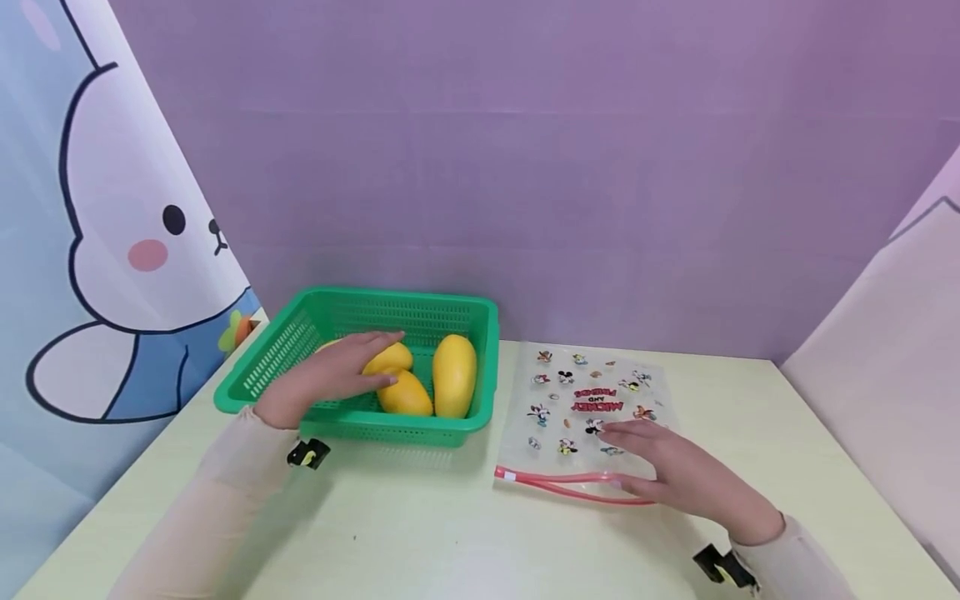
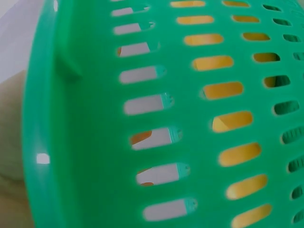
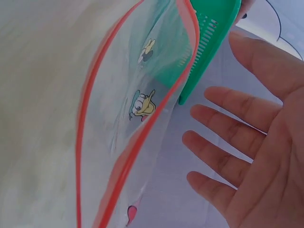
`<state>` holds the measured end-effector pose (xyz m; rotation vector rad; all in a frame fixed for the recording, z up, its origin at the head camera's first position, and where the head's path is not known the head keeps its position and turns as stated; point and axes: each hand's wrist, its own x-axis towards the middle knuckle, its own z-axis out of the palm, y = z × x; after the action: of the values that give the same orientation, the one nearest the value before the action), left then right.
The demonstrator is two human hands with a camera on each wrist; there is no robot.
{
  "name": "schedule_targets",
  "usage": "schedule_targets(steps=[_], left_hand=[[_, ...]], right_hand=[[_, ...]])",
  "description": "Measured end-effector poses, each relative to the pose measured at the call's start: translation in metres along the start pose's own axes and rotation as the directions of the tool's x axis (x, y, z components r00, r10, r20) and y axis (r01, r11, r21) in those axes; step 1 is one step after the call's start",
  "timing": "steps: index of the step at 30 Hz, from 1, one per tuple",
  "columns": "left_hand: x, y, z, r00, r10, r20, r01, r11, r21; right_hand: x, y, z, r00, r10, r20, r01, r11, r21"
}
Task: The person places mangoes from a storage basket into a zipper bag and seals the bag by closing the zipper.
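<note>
A green plastic basket (image 1: 480,425) stands at the left, with several yellow mangoes (image 1: 454,377) inside. My left hand (image 1: 330,371) reaches over its near left rim, fingers extended above the fruit and partly covering it. In the left wrist view the basket's slotted wall (image 2: 104,142) fills most of the picture, with yellow showing through. To the right lies a clear zip bag (image 1: 551,417) with cartoon prints and a red zip edge (image 1: 555,486). My right hand (image 1: 678,471) hovers over the bag's near right part. Its spread fingers (image 3: 223,156) hold nothing, and the bag's mouth gapes in the right wrist view.
Both things rest on a pale table (image 1: 405,533). A purple backdrop (image 1: 555,183) rises behind its far edge. At the left hangs a sheet with a cartoon rabbit (image 1: 142,275), and a pale panel (image 1: 892,367) borders the right side.
</note>
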<state>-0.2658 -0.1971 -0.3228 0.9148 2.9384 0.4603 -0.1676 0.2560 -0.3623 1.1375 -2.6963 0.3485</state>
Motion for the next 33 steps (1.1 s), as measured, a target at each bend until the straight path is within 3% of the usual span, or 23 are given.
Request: schedule_targets(steps=[16,33], left_hand=[[0.001,0.003,-0.001,0.999,0.022,0.032,-0.026,0.993,0.111],[0.012,0.006,0.01,0.995,0.04,0.087,-0.045,0.997,0.061]], right_hand=[[0.001,-0.005,-0.003,0.998,0.01,0.067,-0.01,1.0,0.001],[-0.001,-0.005,-0.002,0.995,0.023,0.096,-0.024,1.0,0.001]])
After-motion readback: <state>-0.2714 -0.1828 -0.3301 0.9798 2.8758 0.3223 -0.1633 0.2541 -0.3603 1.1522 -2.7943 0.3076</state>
